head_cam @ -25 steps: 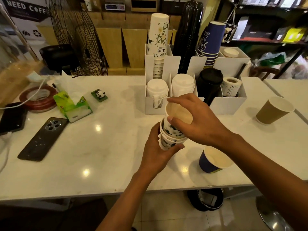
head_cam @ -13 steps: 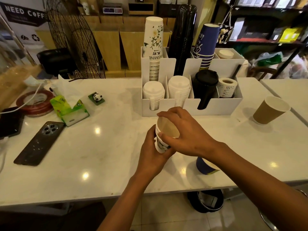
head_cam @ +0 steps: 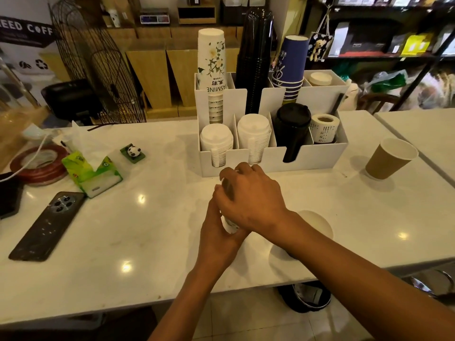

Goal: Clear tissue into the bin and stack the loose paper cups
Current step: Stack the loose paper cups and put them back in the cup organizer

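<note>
1. At the middle of the white marble counter (head_cam: 147, 230), just in front of the white compartmented cup organiser (head_cam: 317, 158), both hands meet on a small stack of white printed paper cups (head_cam: 230, 225).
2. Left hand (head_cam: 216, 239): fingers curled closed around the lower part of the stack from below and from the side; only a sliver of the stack's white wall shows between the two hands.
3. Right hand (head_cam: 248, 200): laid over the top of the stack, fingers bent down over its rim and closed on it. The cup mouth is hidden, so the number of cups cannot be told.
4. Just to the right of the stack, partly behind the right forearm, a loose cup with a pale interior (head_cam: 317, 225) stands on the counter; its outer colour cannot be told.
5. Right of the organiser, well apart from the hands, a brown ribbed paper cup (head_cam: 389, 161) stands upright.
6. Left of the organiser lie a green soft tissue pack (head_cam: 91, 173) with white tissue (head_cam: 83, 141) rising from it, a small panda figure (head_cam: 133, 152) and a dark phone (head_cam: 46, 225) lying back-up.
7. Below the counter edge, on the floor, sits a round black bin (head_cam: 305, 296).
</note>
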A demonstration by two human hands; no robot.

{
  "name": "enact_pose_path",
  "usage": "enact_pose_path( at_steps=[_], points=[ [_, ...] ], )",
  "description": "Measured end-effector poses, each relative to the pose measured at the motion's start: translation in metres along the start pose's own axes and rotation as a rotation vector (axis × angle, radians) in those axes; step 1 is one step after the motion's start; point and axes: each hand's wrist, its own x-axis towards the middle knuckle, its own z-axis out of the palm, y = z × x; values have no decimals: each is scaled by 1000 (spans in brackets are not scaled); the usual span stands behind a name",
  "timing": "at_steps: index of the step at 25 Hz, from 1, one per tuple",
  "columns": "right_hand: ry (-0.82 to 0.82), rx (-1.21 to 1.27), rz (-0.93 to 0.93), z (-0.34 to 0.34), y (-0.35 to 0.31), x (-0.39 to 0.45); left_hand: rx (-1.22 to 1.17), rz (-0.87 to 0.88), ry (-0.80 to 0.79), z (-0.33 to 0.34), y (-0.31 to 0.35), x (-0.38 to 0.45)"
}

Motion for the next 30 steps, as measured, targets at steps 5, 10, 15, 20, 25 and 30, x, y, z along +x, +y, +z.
enact_pose_path(
  at_steps=[5, 10, 15, 20, 25, 30],
  points=[
    [8, 11, 8, 3, 2, 2, 58, -28, 28, 3, 2, 3],
    [-15, 69, 20, 1, 2, -1, 79, 12, 15, -1, 13, -6],
    [51, 517, 138, -4, 18, 1, -151, 126, 89, -21, 31, 0],
    [-44, 683, 258, 19, 24, -16, -131, -90, -30, -16, 56, 16],
    [-10, 848, 407, 7, 28, -17, -248, -272, 57, -13, 56, 5],
    [-94, 460, 382, -14, 46, -47, -228, -201, 241, 5, 56, -21]
  ],
)
